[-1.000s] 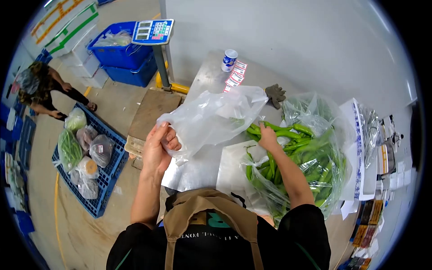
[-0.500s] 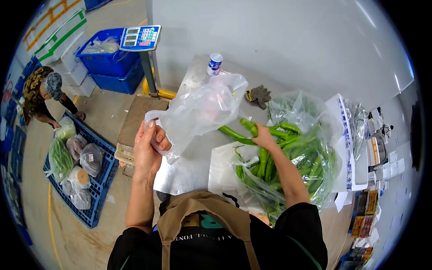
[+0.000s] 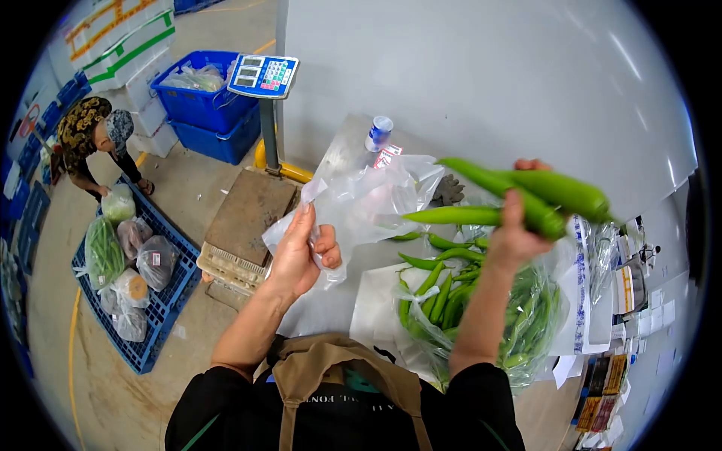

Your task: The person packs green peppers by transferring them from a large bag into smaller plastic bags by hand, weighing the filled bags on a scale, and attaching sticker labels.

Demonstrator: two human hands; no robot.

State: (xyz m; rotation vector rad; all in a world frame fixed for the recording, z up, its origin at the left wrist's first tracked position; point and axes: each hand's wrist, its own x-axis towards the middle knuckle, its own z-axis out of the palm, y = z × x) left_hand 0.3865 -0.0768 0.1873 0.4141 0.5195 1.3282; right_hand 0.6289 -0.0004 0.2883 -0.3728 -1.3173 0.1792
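My left hand (image 3: 304,252) pinches the edge of a thin clear plastic bag (image 3: 357,203), which spreads out over the metal table (image 3: 304,312). Raised above the table on the right, my right hand (image 3: 519,237) grips several long green peppers (image 3: 553,195), their tips pointing left toward the bag. Below the right forearm, a large open clear bag (image 3: 553,301) lies on the table, full of more green peppers (image 3: 451,293). Some of these spill toward its mouth. The forearm hides part of the pile.
A can (image 3: 380,134) and a grey glove (image 3: 449,190) lie at the table's back. To the left stands a scale with a keypad display (image 3: 263,77) and flat platform (image 3: 248,218). Beyond are blue crates (image 3: 203,113) and a blue pallet (image 3: 162,323) of bagged vegetables, where another person (image 3: 86,139) bends.
My right hand has lifted several green peppers up and to the right, out of the pile. My left hand, still holding the plastic bag, sits a little further right and lower.
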